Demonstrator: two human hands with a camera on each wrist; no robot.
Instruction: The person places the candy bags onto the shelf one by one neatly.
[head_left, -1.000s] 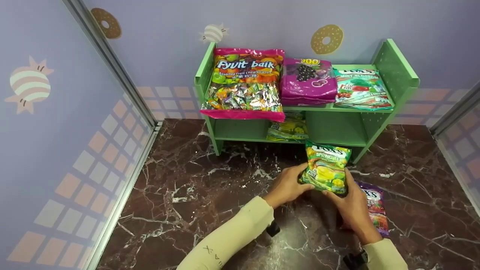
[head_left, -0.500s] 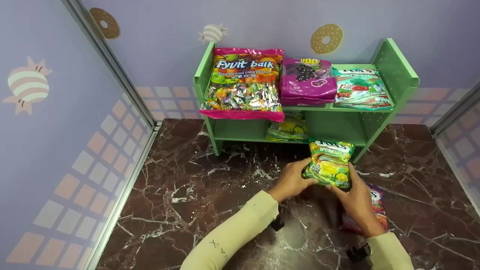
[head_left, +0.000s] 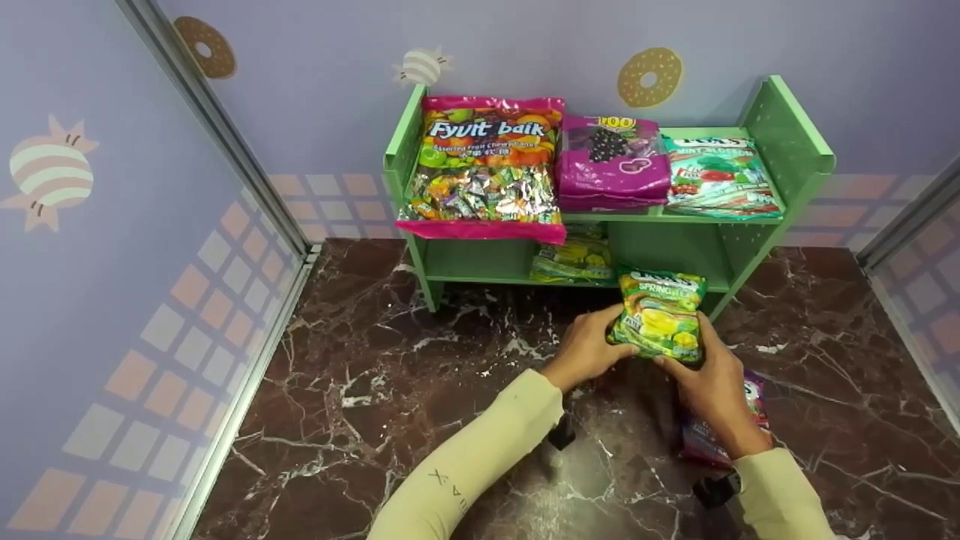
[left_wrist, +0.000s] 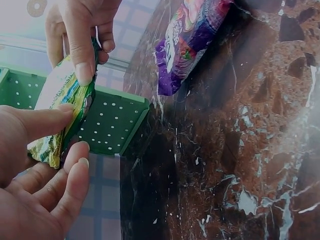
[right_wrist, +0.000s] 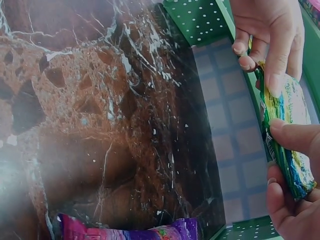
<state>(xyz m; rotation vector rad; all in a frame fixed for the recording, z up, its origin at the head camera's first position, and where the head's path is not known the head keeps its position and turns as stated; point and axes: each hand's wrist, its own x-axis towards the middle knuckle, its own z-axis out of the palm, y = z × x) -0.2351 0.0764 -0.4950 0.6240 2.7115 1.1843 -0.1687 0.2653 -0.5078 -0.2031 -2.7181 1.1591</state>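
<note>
Both hands hold a green and yellow Fox's Spring Tea candy bag (head_left: 660,315) in front of the green shelf's lower level. My left hand (head_left: 592,349) grips its left side, thumb on the front and fingers behind. On the right side my right hand (head_left: 712,382) pinches it the same way. The left wrist view shows the candy bag (left_wrist: 67,110) edge-on, gripped from both ends. A purple Fox's candy bag (head_left: 697,439) lies on the marble surface, partly hidden under the right hand and forearm.
The green two-level shelf (head_left: 675,251) stands against the back wall. On top lie a Fyvit baik bag (head_left: 487,165), a purple bag (head_left: 615,169) and a Mint Blossom bag (head_left: 720,180). Another yellow-green bag (head_left: 574,259) lies on the lower level. Walls rise at left and right.
Both hands have carried the Spring Tea candy bag slightly up and to the right, closer to the shelf's lower opening. The grip stays the same.
</note>
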